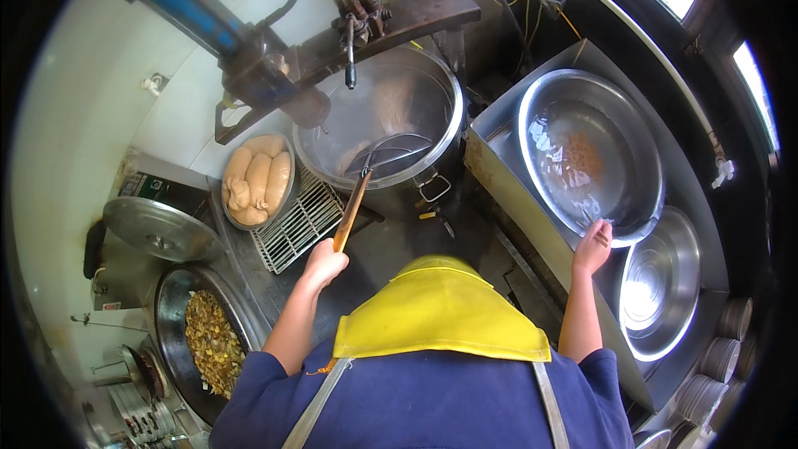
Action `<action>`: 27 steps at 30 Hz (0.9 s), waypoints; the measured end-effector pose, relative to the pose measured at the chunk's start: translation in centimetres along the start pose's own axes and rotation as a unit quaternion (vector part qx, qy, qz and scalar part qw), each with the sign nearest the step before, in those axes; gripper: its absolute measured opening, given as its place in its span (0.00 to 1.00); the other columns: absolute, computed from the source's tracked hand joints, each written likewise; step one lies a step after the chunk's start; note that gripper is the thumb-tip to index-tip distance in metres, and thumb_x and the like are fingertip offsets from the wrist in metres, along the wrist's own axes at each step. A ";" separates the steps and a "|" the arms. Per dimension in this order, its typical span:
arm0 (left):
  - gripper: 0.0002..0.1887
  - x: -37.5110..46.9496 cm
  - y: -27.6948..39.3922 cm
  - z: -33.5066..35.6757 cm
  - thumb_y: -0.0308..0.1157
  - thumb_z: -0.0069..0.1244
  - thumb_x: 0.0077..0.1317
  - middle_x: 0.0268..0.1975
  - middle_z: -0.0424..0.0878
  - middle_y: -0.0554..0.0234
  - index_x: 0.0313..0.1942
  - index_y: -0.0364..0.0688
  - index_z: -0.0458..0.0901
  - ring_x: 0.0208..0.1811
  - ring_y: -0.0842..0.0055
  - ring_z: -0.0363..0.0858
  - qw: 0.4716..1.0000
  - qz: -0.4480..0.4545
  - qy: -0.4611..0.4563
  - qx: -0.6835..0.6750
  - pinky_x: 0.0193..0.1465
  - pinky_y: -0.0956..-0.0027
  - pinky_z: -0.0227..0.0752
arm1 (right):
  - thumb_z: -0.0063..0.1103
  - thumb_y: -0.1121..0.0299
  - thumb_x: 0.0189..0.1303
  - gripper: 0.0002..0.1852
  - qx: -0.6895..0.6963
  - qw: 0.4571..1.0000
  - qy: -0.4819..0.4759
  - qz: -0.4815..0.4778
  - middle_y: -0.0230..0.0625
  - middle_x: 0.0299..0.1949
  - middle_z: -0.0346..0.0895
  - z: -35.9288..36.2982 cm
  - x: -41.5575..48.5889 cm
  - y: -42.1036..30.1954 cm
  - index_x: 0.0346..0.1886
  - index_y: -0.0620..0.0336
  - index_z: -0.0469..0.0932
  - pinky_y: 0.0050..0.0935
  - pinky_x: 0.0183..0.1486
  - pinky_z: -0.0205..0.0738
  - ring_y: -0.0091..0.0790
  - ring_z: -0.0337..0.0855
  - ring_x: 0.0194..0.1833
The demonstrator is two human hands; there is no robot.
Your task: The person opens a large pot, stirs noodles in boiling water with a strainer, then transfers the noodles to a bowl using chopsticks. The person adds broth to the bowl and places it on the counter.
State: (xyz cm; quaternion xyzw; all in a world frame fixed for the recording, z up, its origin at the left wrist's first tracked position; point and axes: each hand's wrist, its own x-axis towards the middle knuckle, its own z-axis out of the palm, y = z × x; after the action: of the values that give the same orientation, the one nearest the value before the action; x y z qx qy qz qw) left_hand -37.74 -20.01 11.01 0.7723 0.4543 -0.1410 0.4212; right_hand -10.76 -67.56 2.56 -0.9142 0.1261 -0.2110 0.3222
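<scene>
My left hand (324,265) grips the wooden handle (352,209) of a long-handled strainer. Its metal hoop (399,148) reaches over the near rim into a large steel pot (460,100) of steaming, cloudy liquid. Pale brown matter (393,106) shows blurred in the pot; steam hides what it is. At the near rim of a wide steel basin of water (651,162), my right hand (592,246) has its fingers bent together. Whether they hold anything is unclear. A brownish patch (580,156) lies in the water.
A hydraulic press (268,75) with a steel beam (411,19) overhangs the pot. Dough rolls (259,174) fill a bowl at left, beside a wire rack (299,218). A lid (162,231) and a wok of chopped food (212,343) stand left; another basin (661,287) sits right.
</scene>
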 end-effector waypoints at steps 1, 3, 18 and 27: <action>0.06 -1.0 -0.1 -0.8 0.23 0.45 0.48 0.20 0.72 0.60 0.28 0.36 0.71 0.17 0.70 0.71 0.999 -0.022 -0.010 -0.023 0.20 0.63 0.62 | 0.47 0.59 0.73 0.15 0.001 1.000 -0.003 0.000 0.44 0.33 0.78 0.0 0.0 -0.1 0.37 0.61 0.74 0.39 0.38 0.72 0.47 0.78 0.33; 0.05 -2.4 0.0 -1.6 0.22 0.47 0.47 0.17 0.67 0.69 0.26 0.40 0.70 0.12 0.80 0.63 0.996 -0.033 -0.031 -0.081 0.13 0.71 0.51 | 0.47 0.59 0.73 0.15 -0.005 1.000 0.016 -0.015 0.44 0.32 0.78 0.1 0.0 -0.2 0.36 0.62 0.74 0.39 0.38 0.71 0.47 0.78 0.33; 0.06 2.2 -2.6 1.5 0.23 0.49 0.45 0.14 0.66 0.72 0.19 0.44 0.70 0.12 0.84 0.61 0.974 -0.030 -0.028 -0.225 0.14 0.76 0.50 | 0.47 0.57 0.73 0.16 0.003 1.000 0.005 0.003 0.44 0.31 0.78 -0.1 0.0 -0.1 0.36 0.61 0.74 0.40 0.38 0.71 0.47 0.78 0.34; 0.05 7.8 -2.8 1.3 0.24 0.51 0.45 0.14 0.65 0.72 0.17 0.44 0.71 0.13 0.83 0.60 0.978 -0.032 0.051 -0.200 0.15 0.75 0.51 | 0.46 0.57 0.73 0.16 0.007 1.000 0.007 0.025 0.44 0.30 0.78 0.1 0.1 0.2 0.35 0.60 0.74 0.40 0.36 0.71 0.50 0.78 0.33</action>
State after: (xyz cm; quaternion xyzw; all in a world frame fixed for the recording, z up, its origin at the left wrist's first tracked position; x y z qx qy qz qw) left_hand -35.55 -15.82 4.05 0.6636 0.5186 -0.0211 0.5387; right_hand -10.69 -67.74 2.40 -0.9070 0.1496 -0.2099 0.3331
